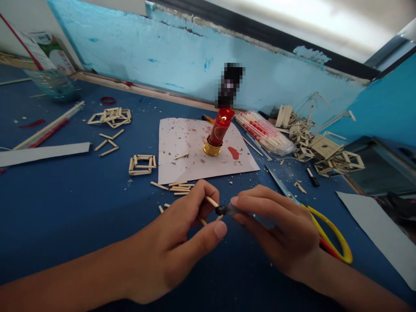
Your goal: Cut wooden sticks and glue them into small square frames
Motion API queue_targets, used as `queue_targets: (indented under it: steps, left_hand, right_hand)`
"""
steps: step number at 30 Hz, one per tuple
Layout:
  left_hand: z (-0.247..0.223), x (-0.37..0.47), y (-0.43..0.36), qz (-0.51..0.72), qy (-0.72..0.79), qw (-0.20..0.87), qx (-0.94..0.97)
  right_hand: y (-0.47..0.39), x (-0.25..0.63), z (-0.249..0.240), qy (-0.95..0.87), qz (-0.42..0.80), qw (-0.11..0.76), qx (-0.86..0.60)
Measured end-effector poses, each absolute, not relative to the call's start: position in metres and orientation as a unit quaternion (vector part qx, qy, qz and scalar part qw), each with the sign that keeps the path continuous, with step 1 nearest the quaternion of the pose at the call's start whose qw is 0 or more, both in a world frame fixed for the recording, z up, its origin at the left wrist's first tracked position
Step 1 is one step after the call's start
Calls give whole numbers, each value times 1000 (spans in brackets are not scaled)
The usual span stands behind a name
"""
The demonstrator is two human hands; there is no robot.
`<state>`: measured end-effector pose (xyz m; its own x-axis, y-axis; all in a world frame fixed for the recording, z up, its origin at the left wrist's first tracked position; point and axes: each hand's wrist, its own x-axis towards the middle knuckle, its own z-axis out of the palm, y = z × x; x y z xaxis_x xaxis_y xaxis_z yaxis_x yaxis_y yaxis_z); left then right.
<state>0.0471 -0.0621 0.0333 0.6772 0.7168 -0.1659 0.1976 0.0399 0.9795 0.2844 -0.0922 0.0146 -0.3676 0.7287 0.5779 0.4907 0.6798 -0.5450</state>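
Between the left hand (178, 236) and right hand (282, 226), a dark-tipped translucent rod (229, 210) meets short sticks (212, 201); the left clasps the sticks, the right pinches the rod. Beyond both stands a lit candle (220, 130). I'd say a joint is being glued; next calls for easing the rod off with the sticks held steady.

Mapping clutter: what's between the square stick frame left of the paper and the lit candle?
Head view: the left part of the white paper lies there, with one short wooden stick and scattered dark bits on it.
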Motion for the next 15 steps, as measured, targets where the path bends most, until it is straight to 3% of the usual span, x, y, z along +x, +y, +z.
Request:
queue_targets:
  steps: [15]
  left_hand:
    - [34, 46, -65, 194, 356, 606, 685]
  right_hand:
    - [-93, 287, 17, -834, 123, 400, -361]
